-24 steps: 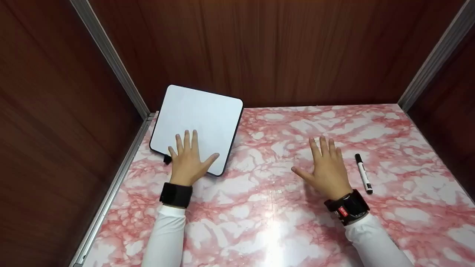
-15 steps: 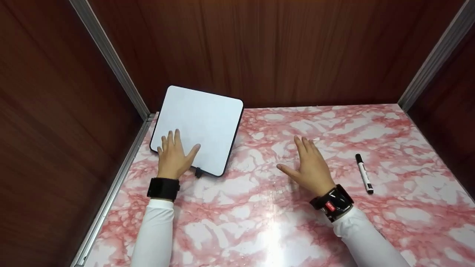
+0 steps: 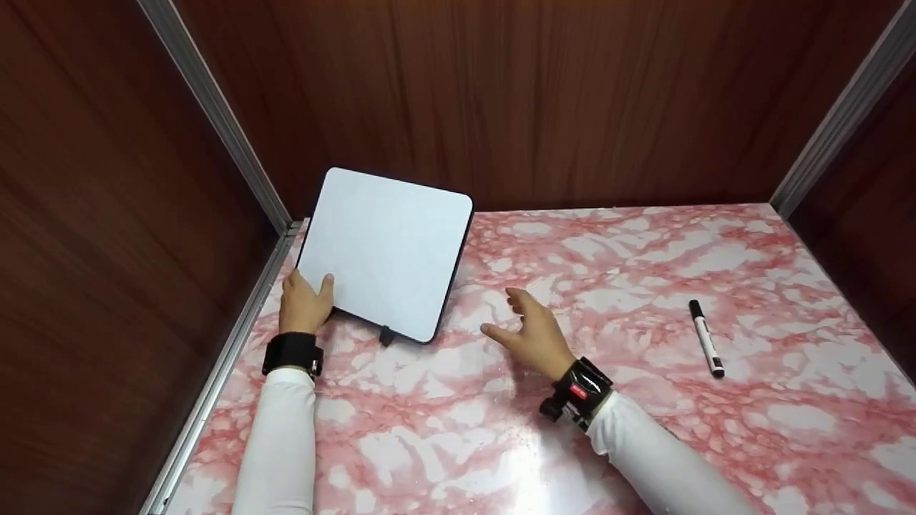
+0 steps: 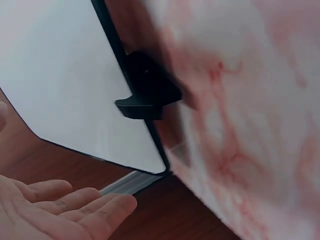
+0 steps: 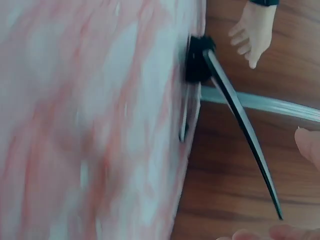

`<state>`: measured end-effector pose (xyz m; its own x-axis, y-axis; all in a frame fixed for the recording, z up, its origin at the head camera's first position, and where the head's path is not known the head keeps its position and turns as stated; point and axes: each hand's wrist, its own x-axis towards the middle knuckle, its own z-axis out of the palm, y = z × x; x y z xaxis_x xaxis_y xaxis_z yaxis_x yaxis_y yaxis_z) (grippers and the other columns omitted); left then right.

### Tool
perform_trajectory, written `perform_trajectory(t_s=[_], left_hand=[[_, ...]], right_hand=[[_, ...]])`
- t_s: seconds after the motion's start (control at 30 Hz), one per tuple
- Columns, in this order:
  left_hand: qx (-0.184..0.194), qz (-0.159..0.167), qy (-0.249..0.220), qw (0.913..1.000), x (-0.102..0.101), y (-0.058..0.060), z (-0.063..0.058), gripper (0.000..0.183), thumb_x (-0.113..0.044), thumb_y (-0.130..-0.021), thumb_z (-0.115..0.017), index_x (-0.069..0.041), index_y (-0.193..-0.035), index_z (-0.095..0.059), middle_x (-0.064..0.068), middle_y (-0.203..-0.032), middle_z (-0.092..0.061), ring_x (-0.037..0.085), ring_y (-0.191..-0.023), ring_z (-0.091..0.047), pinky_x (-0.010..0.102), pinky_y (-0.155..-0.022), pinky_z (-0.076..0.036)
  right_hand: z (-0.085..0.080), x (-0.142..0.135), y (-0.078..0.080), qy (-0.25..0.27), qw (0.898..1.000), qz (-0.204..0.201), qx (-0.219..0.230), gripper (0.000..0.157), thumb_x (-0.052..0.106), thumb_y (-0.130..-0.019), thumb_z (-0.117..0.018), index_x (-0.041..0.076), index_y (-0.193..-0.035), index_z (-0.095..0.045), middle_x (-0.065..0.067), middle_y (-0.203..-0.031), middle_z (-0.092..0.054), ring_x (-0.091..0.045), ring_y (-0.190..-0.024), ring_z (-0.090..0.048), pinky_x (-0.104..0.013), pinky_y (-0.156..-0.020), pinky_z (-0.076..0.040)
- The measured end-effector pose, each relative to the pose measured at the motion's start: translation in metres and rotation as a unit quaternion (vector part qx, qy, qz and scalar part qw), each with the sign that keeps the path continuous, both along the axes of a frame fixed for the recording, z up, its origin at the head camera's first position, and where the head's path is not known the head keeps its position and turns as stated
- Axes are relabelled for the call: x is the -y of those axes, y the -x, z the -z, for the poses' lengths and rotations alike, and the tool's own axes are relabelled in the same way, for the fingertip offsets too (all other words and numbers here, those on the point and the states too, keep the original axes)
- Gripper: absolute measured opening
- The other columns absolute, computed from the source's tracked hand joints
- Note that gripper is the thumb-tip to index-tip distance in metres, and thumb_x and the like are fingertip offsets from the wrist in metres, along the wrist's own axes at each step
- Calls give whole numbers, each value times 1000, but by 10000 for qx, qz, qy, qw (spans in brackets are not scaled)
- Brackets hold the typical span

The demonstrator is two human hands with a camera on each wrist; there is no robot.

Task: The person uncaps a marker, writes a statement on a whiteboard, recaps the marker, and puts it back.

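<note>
A square whiteboard (image 3: 390, 247) with a black rim leans tilted at the back left. A black bracket (image 4: 147, 90) hooks over its lower edge in the left wrist view. My left hand (image 3: 304, 306) is at the board's lower left corner, thumb in front of the white face; the left wrist view shows its fingers (image 4: 107, 212) extended beside the board's edge, apart from it. To the right of the board, my right hand (image 3: 537, 340) hovers over the table with thumb and loosely bent fingers spread, holding nothing. From the right wrist, the board (image 5: 245, 125) appears nearly edge-on.
A white marker (image 3: 706, 337) with black ends lies at the right on the red-and-white marbled table (image 3: 644, 272). Dark wood-grain panels (image 3: 537, 100) wall in the back and both sides, with metal strips (image 3: 215, 107) along the corners.
My left hand has moved left from in front of the board to its lower left corner. My right hand has swung left toward the board, its fingers bending more. The marker stays put.
</note>
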<state>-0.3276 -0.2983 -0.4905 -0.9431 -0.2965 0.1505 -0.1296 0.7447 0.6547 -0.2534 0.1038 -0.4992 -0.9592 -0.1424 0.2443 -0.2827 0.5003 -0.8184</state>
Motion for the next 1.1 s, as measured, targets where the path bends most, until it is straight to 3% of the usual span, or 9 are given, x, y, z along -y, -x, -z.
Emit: perform_trajectory(t_s=[0.23, 0.33, 0.57, 0.7, 0.9, 1.03, 1.1], left_hand=[[440, -404, -598, 9964, 19, 9, 12, 73, -31, -105, -58, 21, -153, -40, 46, -151, -50, 59, -144, -48, 62, -125, -40], [497, -503, -623, 9956, 30, 23, 29, 69, -34, -102, -63, 15, -148, -53, 38, -146, -61, 55, -139, -54, 62, -121, -45], [561, -468, -469, 9962, 61, 67, 89, 56, -40, -96, -70, 3, -130, -72, 28, -133, -71, 48, -125, -65, 57, -108, -54], [457, -458, -341, 9973, 66, 77, 107, 47, -37, -93, -70, 1, -120, -76, 27, -125, -75, 47, -118, -69, 57, -104, -57], [244, -539, -170, 9981, 59, 71, 108, 34, -26, -89, -69, -2, -110, -82, 23, -115, -80, 45, -112, -72, 55, -99, -59], [176, -524, -153, 9984, 50, 58, 95, 29, -19, -87, -65, -5, -104, -84, 18, -111, -82, 45, -113, -72, 53, -98, -58], [139, -443, -117, 9989, 46, 49, 85, 27, -18, -87, -65, -7, -101, -85, 15, -108, -83, 44, -111, -72, 52, -97, -59]], right_hand=[[10, 39, 7, 1171, 9889, -97, 915, 62, 16, -95, -84, -7, -146, -58, -32, -131, -70, -45, -119, -71, -50, -103, -62], [13, 54, 11, 1557, 9795, -82, 1279, 59, 13, -95, -83, -7, -145, -59, -30, -129, -71, -38, -114, -75, -43, -94, -66], [25, 83, 24, 2385, 9539, -227, 1807, 56, 3, -97, -76, -14, -145, -54, -33, -127, -72, -24, -101, -76, -42, -86, -68], [29, 96, 30, 2600, 9445, -133, 2003, 55, 4, -99, -74, -13, -147, -54, -29, -127, -72, -25, -104, -75, -41, -88, -68], [30, 113, 38, 3051, 9268, -165, 2183, 37, -2, -100, -71, -14, -134, -61, -19, -107, -76, -22, -96, -75, -40, -91, -67], [30, 120, 39, 3255, 9198, -222, 2182, 29, -6, -100, -68, -13, -128, -65, -23, -110, -80, -28, -101, -80, -40, -88, -68], [31, 119, 39, 3181, 9235, -155, 2136, 24, -7, -100, -67, -13, -124, -67, -17, -97, -78, -23, -92, -79, -35, -82, -68]])
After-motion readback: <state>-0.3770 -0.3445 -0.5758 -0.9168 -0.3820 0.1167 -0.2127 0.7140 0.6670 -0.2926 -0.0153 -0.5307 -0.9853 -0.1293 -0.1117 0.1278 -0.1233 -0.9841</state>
